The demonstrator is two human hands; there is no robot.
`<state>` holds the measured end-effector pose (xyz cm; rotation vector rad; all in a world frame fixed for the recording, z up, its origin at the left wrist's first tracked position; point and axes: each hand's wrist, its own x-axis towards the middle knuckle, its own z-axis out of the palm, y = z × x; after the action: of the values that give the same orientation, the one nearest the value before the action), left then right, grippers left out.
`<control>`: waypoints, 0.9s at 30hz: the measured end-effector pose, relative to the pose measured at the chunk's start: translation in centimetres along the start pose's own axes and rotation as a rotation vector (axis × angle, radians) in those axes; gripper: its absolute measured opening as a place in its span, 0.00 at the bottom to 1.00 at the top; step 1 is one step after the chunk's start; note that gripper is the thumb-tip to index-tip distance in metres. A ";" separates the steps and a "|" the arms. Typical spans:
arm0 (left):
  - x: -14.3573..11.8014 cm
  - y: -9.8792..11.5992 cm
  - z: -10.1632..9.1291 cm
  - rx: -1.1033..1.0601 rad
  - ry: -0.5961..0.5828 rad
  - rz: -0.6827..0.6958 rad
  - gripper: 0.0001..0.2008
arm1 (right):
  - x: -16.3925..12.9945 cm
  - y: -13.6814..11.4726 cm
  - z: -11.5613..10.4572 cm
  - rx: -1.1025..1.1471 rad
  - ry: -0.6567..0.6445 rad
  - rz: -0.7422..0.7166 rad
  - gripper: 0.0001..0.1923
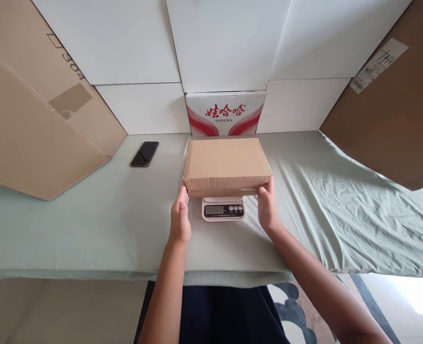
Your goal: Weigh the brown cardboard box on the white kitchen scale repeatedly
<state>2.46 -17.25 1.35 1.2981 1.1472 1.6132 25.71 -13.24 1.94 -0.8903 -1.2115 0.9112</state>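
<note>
A closed brown cardboard box (226,164) rests on top of a small white digital scale (223,209), whose display and buttons stick out below the box's near edge. My left hand (180,216) touches the box's near left corner. My right hand (267,206) touches its near right corner. Both hands have fingers against the box's front edge.
The table is covered with a pale green cloth (89,229), wrinkled on the right. A black phone (145,154) lies at the back left. A red and white carton (225,114) stands behind the box. Large cardboard sheets (35,124) lean at both sides.
</note>
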 end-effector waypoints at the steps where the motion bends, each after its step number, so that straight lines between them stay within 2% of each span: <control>1: 0.0 0.2 0.0 0.006 -0.010 0.009 0.44 | 0.0 -0.2 0.1 0.010 -0.019 -0.005 0.30; 6: 1.7 2.3 0.1 -0.010 -0.043 0.074 0.41 | 2.1 -1.5 0.1 0.012 -0.046 -0.082 0.30; 10: 6.5 3.2 0.5 -0.023 -0.049 0.141 0.37 | 6.8 -1.4 0.3 -0.029 -0.049 -0.189 0.31; 13: 11.0 1.5 1.3 -0.042 -0.072 0.135 0.32 | 10.7 -0.1 0.8 -0.028 -0.034 -0.233 0.32; 17: 14.9 -2.8 2.4 -0.089 -0.044 0.082 0.35 | 13.2 3.1 1.6 0.008 -0.024 -0.204 0.33; 20: 15.5 -5.5 2.5 -0.104 -0.024 0.033 0.36 | 13.2 5.5 1.8 0.014 -0.006 -0.119 0.32; 22: 15.3 -6.6 2.4 -0.102 -0.020 0.005 0.37 | 12.8 6.6 1.7 0.023 0.004 -0.063 0.33; 27: 14.8 -7.2 2.2 -0.087 -0.019 -0.034 0.38 | 12.5 7.3 1.0 0.037 -0.012 -0.021 0.32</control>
<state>1.85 -0.80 -0.86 1.2289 1.0701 1.6052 25.48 1.14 -0.10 -0.8418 -1.2083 0.9201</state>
